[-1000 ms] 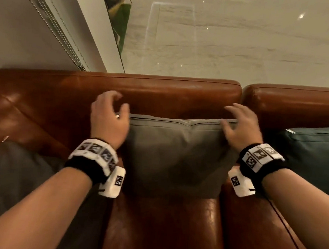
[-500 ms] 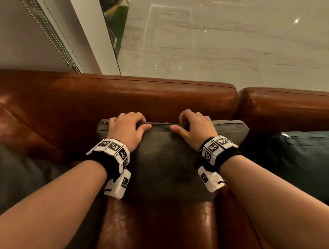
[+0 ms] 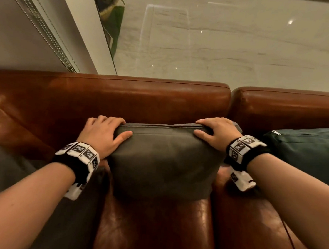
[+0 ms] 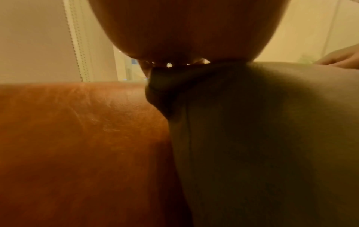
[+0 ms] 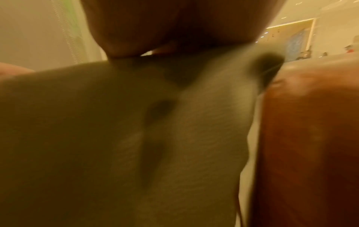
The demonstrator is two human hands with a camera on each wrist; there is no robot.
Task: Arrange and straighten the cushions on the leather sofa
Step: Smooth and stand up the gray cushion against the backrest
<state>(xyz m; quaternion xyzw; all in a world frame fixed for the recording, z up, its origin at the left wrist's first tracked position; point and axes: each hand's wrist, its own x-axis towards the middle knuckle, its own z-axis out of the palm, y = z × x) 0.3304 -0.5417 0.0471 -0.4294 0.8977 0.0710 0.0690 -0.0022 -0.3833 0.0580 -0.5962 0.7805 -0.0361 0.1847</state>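
The grey cushion [image 3: 163, 159] stood upright on the brown leather sofa [image 3: 153, 229], leaning against the backrest, between the two hands. The left hand [image 3: 103, 134] grasped its upper left corner, fingers curled over the top edge and thumb pressed on the front face. The right hand [image 3: 217, 131] grasped the upper right corner in the same way. A dark green cushion [image 3: 304, 154] lay to the right, near the right wrist, and a dark grey cushion [image 3: 12, 174] lay on the seat to the left, under the left forearm.
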